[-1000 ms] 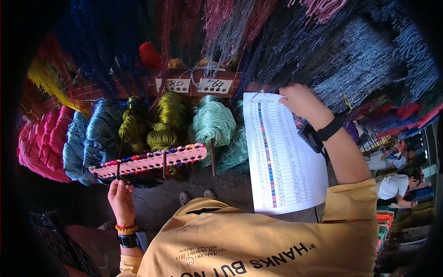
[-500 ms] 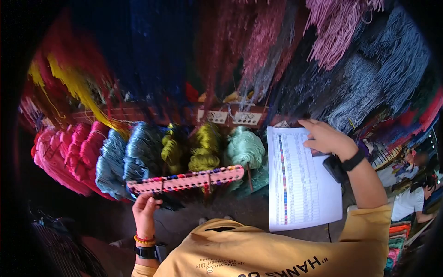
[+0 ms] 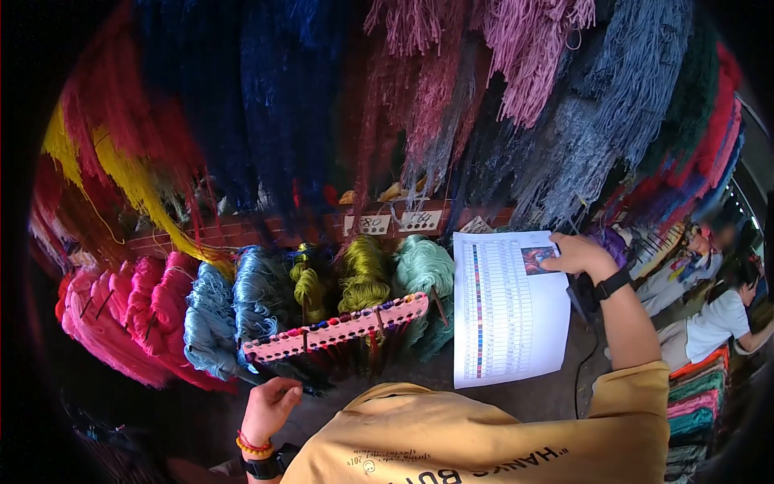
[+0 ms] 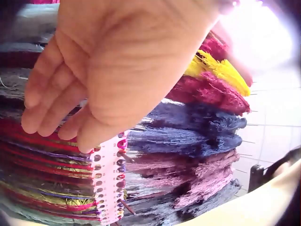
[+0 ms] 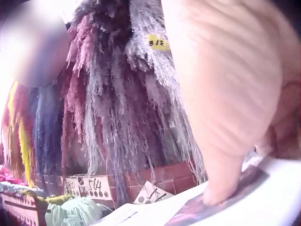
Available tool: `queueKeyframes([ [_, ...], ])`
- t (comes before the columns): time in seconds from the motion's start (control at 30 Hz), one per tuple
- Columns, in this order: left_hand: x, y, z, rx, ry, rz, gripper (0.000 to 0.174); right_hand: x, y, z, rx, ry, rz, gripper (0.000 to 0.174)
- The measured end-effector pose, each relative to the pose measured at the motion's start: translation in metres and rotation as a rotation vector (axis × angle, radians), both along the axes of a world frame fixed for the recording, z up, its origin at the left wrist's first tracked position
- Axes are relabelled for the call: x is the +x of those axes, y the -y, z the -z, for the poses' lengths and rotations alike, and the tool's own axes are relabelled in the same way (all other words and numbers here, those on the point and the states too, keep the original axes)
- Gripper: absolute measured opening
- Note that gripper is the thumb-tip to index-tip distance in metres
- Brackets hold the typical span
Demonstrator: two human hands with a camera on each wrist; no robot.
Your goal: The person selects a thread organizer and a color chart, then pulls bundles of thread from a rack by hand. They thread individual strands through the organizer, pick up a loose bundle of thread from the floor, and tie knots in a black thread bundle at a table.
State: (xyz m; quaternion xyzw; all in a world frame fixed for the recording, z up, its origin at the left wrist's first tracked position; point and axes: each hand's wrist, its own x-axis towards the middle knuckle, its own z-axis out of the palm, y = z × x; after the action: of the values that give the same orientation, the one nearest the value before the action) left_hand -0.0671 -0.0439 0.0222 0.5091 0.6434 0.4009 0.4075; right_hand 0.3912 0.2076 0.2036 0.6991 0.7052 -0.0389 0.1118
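Observation:
My left hand [image 3: 272, 410] is just below the left end of a pink strip with holes [image 3: 343, 329], with its fingers loosely bent and nothing between them. Coloured threads are looped through the strip's holes and trail from one side of it, as the left wrist view shows. The strip lies across dark pegs in front of the skeins. At the right, my right hand [image 3: 582, 256] pinches the upper right corner of a printed white sheet [image 3: 544, 323]. Its thumb presses on a small picture [image 5: 188, 214] printed there. The sheet carries a table with a column of colour swatches.
Pink skeins [image 3: 113, 315], blue skeins [image 3: 260, 294], olive skeins [image 3: 363, 274] and a mint skein [image 3: 423, 266] hang in a row. Above them, long thread bundles [image 3: 282, 97] hang past a red-brown ledge with number cards [image 3: 420, 222]. A person in white [image 3: 717, 323] is at far right.
My left hand has let go near the strip's left end and dropped slightly below it. More of the sheet's picture shows beside my right hand, which keeps its grip. The head view has shifted.

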Motion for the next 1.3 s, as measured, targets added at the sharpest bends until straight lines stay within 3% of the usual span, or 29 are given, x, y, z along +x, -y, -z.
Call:
queueKeyframes([
  [0.1, 0.0, -0.005, 0.002, 0.021, 0.091, -0.01, 0.018, 0.05, -0.026, 0.066, 0.196, -0.528, -0.133, 0.055],
  [0.13, 0.001, -0.008, 0.003, 0.04, 0.075, 0.002, 0.018, 0.054, -0.027, 0.082, 0.34, -0.646, -0.2, 0.048],
  [0.23, 0.006, -0.016, 0.006, 0.062, 0.038, 0.045, 0.018, 0.06, -0.013, 0.068, 0.172, -0.986, 0.081, 0.036],
  [0.37, 0.012, -0.021, 0.008, 0.023, 0.041, 0.083, 0.017, 0.116, 0.004, 0.069, 0.599, -1.331, 0.365, 0.021],
  [0.47, 0.018, -0.025, 0.009, 0.01, 0.042, 0.098, 0.018, 0.155, 0.012, 0.088, 0.871, -1.5, 0.605, 0.013],
  [0.57, 0.022, -0.028, 0.006, -0.003, 0.019, 0.132, 0.018, 0.154, 0.009, 0.109, 0.977, -1.526, 0.682, 0.008],
  [0.6, 0.023, -0.03, 0.005, -0.005, 0.011, 0.144, 0.019, 0.13, 0.025, 0.088, 0.687, -1.225, 0.676, 0.013],
  [0.63, 0.024, -0.032, 0.004, 0.002, 0.007, 0.148, 0.019, 0.115, 0.025, 0.083, 0.465, -1.233, 0.658, 0.023],
  [0.7, 0.027, -0.034, 0.001, 0.014, 0.0, 0.151, 0.02, 0.058, 0.047, 0.038, 0.318, -0.628, 0.53, 0.032],
  [0.8, 0.028, -0.033, 0.003, 0.03, 0.021, 0.116, 0.019, 0.042, 0.069, 0.002, 0.483, 0.098, 0.055, 0.033],
  [0.87, 0.027, -0.03, -0.008, 0.01, -0.036, 0.16, 0.019, 0.019, 0.089, -0.042, 0.334, 0.007, -0.041, 0.03],
  [0.93, 0.022, -0.025, -0.023, 0.003, -0.033, 0.189, 0.017, -0.006, 0.11, -0.082, 0.4, -0.096, -0.363, 0.026],
  [1.0, 0.009, -0.023, -0.03, 0.191, -0.105, 0.313, 0.015, -0.032, 0.123, -0.123, 0.337, -0.259, -0.748, 0.027],
  [1.03, 0.006, -0.02, -0.045, 0.221, -0.116, 0.365, 0.014, -0.055, 0.14, -0.155, 0.151, -0.329, -0.739, 0.029],
  [1.07, 0.004, -0.016, -0.063, 0.158, -0.001, 0.36, 0.018, -0.061, 0.136, -0.167, 0.199, -0.448, -1.055, 0.031],
  [1.1, 0.002, -0.011, -0.08, 0.102, 0.12, 0.363, 0.022, -0.077, 0.14, -0.192, 0.129, -0.471, -1.166, 0.029],
  [1.13, -0.001, -0.009, -0.093, 0.139, 0.097, 0.365, 0.026, -0.095, 0.132, -0.201, 0.305, -0.573, -1.356, 0.024],
  [1.2, 0.002, -0.001, -0.11, 0.213, 0.298, 0.229, 0.018, -0.133, 0.128, -0.22, 0.647, -0.688, -1.543, 0.018],
  [1.3, -0.001, 0.001, -0.123, 0.336, 0.379, 0.201, 0.016, -0.187, 0.123, -0.243, 1.039, -0.645, -1.584, 0.009],
])
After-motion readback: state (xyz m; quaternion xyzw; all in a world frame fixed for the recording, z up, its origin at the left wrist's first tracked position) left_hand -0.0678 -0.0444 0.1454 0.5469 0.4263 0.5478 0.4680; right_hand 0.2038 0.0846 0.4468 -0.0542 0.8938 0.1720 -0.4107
